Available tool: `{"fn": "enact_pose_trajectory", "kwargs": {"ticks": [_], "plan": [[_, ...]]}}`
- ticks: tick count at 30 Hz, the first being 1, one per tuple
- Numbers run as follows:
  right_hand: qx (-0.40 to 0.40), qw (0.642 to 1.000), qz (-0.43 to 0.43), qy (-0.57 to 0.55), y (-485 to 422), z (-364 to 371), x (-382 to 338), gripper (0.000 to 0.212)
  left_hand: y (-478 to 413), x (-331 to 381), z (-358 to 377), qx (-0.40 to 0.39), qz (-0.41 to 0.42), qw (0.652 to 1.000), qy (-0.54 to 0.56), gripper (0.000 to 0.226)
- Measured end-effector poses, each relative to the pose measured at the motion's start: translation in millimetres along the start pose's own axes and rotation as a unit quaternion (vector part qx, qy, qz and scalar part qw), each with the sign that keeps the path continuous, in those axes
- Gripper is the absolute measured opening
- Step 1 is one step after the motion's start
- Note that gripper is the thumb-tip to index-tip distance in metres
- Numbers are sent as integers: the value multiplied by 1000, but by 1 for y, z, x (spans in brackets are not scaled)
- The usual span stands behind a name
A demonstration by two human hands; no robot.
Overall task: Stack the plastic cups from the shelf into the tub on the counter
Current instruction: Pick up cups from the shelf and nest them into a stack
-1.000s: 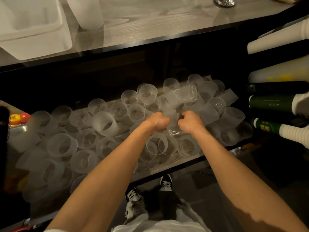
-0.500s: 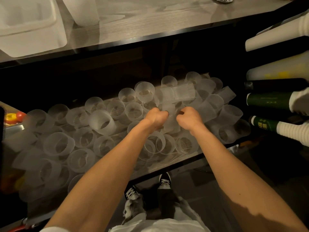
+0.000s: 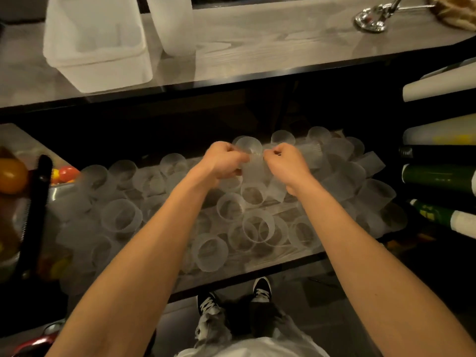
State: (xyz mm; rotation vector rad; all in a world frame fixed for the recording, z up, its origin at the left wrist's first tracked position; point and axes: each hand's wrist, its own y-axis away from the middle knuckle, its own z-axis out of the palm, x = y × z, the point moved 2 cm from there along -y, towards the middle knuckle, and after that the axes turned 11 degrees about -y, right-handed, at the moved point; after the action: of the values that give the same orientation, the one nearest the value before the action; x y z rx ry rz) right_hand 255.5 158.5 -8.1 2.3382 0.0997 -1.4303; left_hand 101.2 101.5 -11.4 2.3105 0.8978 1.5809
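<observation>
the job looks only just begun. the shelf [image 3: 278, 262] is heaped with loose cups [image 3: 121, 217], some standing and some tipped over, from the tomatoes [image 3: 65, 173] on the left to the rolls [image 3: 438, 176] on the right. up on the tabletop [image 3: 270, 47] the tub [image 3: 95, 47] sits far to the left. its walls are cloudy, so i cannot tell if any cups are in it. a tall frosted thing [image 3: 172, 24] stands just beside it. it may be a stack, but i cannot tell. both hands are over the back of the pile. the left hand [image 3: 224, 161] and the right hand [image 3: 286, 161] are curled tight, each gripping a side of the held cups [image 3: 253, 163] between them. these look pushed one into another. nearly all the pile is left to do. the dark front edge of the tabletop hangs over the shelf, so i think the hands must come back toward the body first, then go up and left to the tub. there is open room that way.
</observation>
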Motion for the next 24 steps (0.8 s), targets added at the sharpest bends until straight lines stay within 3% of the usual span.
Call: {"fn": "enact_pose_trajectory", "kwargs": {"ticks": [5, 9, 16, 24], "plan": [[-126, 988, -12, -93, 2, 51, -32, 49, 11, -37, -71, 80, -17, 997, 19, 64], [-188, 976, -81, -74, 11, 93, -40, 58, 31, -69, -107, 136, 1, 991, -4, 75], [-235, 962, -139, 12, 19, 139, -31, 52, 38, -115, -113, 184, 31, 980, -64, 70], [-214, 966, -141, 30, 15, 148, -18, 45, 30, -124, -109, 193, 42, 975, -102, 68]]}}
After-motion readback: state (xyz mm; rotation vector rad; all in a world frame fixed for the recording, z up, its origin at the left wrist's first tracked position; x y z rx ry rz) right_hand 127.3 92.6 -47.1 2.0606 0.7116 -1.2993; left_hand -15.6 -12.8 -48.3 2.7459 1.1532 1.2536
